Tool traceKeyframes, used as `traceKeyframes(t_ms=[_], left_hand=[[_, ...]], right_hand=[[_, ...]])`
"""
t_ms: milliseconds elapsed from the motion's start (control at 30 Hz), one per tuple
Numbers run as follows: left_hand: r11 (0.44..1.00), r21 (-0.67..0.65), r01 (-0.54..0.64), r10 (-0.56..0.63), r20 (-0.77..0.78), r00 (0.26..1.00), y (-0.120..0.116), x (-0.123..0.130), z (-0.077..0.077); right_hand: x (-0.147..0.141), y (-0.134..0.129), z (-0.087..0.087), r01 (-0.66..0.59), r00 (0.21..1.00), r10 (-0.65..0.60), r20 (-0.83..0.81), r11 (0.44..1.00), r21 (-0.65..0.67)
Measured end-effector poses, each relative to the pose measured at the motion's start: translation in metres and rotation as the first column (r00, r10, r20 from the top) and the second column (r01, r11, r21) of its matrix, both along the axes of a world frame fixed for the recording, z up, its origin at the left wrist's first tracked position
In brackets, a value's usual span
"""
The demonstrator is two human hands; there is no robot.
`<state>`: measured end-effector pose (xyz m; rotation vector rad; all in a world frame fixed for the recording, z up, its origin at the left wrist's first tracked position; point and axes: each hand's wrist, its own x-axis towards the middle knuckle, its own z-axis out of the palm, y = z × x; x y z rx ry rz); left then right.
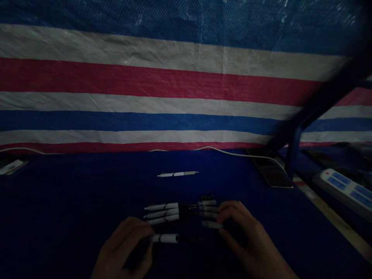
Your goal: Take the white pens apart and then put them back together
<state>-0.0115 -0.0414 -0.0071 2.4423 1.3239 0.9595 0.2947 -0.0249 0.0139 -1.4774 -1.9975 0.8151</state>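
My left hand [128, 248] pinches a white pen barrel [165, 238] whose open end faces right. My right hand [247, 232] has its fingertips closed at the end of a short grey pen front section [212, 224], slightly blurred. Between and beyond the hands, three white pen barrels [162, 212] lie side by side with dark inner parts [188, 209] at their right ends. More grey front sections [208, 209] lie in a column by my right fingertips, with small dark pieces [207, 197] behind them. Farther back rests a whole white-and-grey pen [178, 174].
The dark blue tabletop [87, 182] meets a striped plastic sheet [145, 81]. At right are a dark phone-like slab [270, 170], a white cable [232, 154], a blue metal post [293, 149] and a power strip [345, 190]. Some papers [11, 166] lie at far left.
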Motion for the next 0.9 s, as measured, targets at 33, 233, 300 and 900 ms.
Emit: traceKeyframes(t_ms=[33, 233, 300, 900], left_hand=[[1.0, 0.011, -0.019, 0.019, -0.038, 0.999, 0.0, -0.001, -0.002], [0.993, 0.106, -0.052, 0.071, -0.177, 0.982, 0.0, -0.006, -0.011], [0.989, 0.135, -0.057, 0.083, -0.197, 0.977, 0.0, -0.007, -0.015], [1.0, 0.015, -0.025, 0.027, -0.157, 0.987, 0.003, -0.003, -0.005]], right_hand=[[-0.001, 0.0, -0.001, -0.008, 0.999, 0.007, 0.036, 1.0, 0.024], [-0.002, -0.001, -0.008, -0.032, 0.985, 0.013, 0.171, 0.994, 0.108], [-0.002, 0.0, -0.009, -0.038, 0.981, 0.013, 0.195, 0.991, 0.125], [-0.002, 0.022, 0.001, -0.044, 0.999, 0.043, 0.008, 0.99, 0.138]])
